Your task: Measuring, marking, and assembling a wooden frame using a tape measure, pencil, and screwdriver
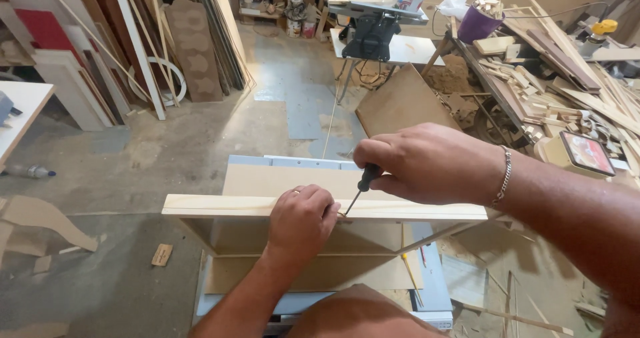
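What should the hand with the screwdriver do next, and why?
Probably turn the screwdriver while pressing down. The right hand grips its black handle, and the tip meets the top edge of the pale wooden board right beside the left hand, which pinches something too small to make out there, likely a screw.

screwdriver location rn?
Head view, centre frame: the screwdriver is gripped in the right hand, tip angled down onto the top edge of the pale wooden board, right beside the left hand resting there.
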